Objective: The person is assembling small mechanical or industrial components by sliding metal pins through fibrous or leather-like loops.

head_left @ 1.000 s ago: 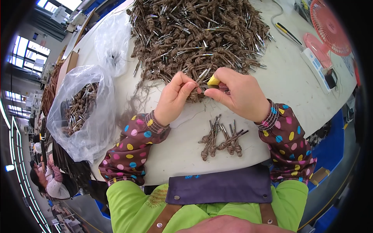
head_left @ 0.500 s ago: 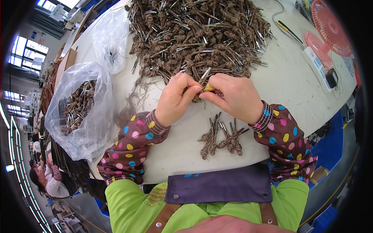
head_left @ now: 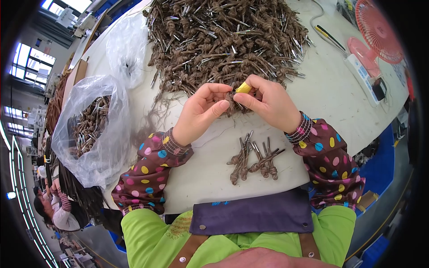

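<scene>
Between my two hands, at the near edge of a big pile of knotted brown cords with shiny metal tips, is one knotted brown cord. My left hand pinches it from the left with thumb and curved forefinger. From the right, my right hand closes on the same cord, thumb pressed in. A small yellow piece shows at the right forefinger's tip; whether it is a wrap or a tool's handle I cannot tell. Several knotted cords with dark tips lie together nearer to me.
On the left, a clear plastic bag holds more knotted cords, with another clear bag behind it. A pink fan, a white power strip and a yellow-black tool are at the right of the white table. Another person sits far left.
My hands have turned slightly and their fingers have opened a little around the cord. The yellow piece is higher and shows more. The long metal tip that stood up between the hands is no longer seen.
</scene>
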### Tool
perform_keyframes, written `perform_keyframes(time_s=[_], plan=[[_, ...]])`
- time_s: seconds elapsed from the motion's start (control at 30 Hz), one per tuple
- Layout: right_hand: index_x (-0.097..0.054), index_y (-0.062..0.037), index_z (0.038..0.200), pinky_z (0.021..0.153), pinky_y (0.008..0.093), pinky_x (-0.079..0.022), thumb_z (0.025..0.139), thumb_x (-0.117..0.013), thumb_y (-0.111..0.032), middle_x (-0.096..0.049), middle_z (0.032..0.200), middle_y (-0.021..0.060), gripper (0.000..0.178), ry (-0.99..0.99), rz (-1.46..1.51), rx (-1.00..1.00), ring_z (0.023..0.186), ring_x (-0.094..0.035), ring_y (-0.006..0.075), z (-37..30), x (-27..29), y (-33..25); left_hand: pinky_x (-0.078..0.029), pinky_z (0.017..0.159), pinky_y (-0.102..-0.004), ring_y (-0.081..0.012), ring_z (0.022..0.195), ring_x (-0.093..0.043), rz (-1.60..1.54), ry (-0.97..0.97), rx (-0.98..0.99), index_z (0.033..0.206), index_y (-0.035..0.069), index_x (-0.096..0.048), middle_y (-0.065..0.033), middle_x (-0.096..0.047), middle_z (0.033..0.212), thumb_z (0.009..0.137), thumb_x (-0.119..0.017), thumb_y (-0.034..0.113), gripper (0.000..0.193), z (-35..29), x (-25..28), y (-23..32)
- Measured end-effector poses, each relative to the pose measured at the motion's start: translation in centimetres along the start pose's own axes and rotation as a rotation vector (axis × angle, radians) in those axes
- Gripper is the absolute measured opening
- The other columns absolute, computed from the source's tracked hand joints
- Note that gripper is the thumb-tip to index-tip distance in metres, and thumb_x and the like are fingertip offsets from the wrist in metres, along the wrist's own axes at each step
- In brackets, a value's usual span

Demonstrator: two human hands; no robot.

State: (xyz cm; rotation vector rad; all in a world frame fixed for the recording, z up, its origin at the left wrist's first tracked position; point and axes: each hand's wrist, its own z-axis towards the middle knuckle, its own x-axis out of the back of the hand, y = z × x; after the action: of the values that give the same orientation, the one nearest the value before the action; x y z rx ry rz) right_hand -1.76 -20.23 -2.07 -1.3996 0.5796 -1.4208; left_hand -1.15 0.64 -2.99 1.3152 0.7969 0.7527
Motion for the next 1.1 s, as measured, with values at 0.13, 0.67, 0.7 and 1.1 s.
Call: perform_keyframes(time_s=[0.13, 0.67, 0.7, 1.1], plan=[[-0.06, -0.0019, 0.092, 0.057, 0.0266, -0.043, 0.082, -0.069, -0.038, -0.06, 0.074, 0.0034, 0.038, 0.048, 0.298, -0.084, 0.063, -0.052, 0.0096, 0.4, 0.1, 1.1, -0.047, 0.084, -0.0224, -0.0101, 0.096, -0.056, 0.102, 0.027, -0.069, 0.131, 0.002, -0.039, -0.0066, -0.056, 0.104, 0.089, -0.059, 0.002, 0.046, 0.2, -0.4, 0.0], [-0.053, -0.0024, 0.107, 0.06, 0.0252, -0.045, 0.077, -0.068, -0.006, -0.062, 0.083, 0.0062, 0.033, 0.215, 0.049, 0.087, 0.069, -0.055, 0.0143, 0.0, -0.8, 0.0, -0.049, 0.089, -0.0286, -0.0131, 0.094, -0.059, 0.186, 0.04, -0.084, 0.143, 0.004, -0.021, -0.0098, -0.06, 0.102, 0.08, -0.067, -0.005, 0.078, -0.2, -1.0, 0.1], [-0.053, -0.0034, 0.105, 0.064, 0.0311, -0.05, 0.076, -0.066, -0.007, -0.064, 0.083, 0.0103, 0.032, 0.252, 0.06, 0.063, 0.075, -0.065, 0.0253, 0.1, -0.5, 0.3, -0.049, 0.089, -0.0286, -0.0131, 0.094, -0.059, 0.185, 0.036, -0.085, 0.143, 0.004, -0.021, -0.0098, -0.06, 0.102, 0.08, -0.067, -0.005, 0.078, -0.1, -1.2, 0.3], [-0.052, 0.0007, 0.111, 0.06, 0.0209, -0.043, 0.077, -0.075, -0.019, -0.064, 0.084, 0.0041, 0.045, 0.225, 0.291, -0.031, 0.068, -0.052, 0.0042, 0.7, 0.7, 0.4, -0.048, 0.083, -0.0269, -0.0133, 0.092, -0.059, 0.441, 0.048, -0.145, 0.134, 0.001, -0.031, -0.0089, -0.06, 0.1, 0.077, -0.071, -0.003, 0.07, -0.5, -1.6, -0.4]])
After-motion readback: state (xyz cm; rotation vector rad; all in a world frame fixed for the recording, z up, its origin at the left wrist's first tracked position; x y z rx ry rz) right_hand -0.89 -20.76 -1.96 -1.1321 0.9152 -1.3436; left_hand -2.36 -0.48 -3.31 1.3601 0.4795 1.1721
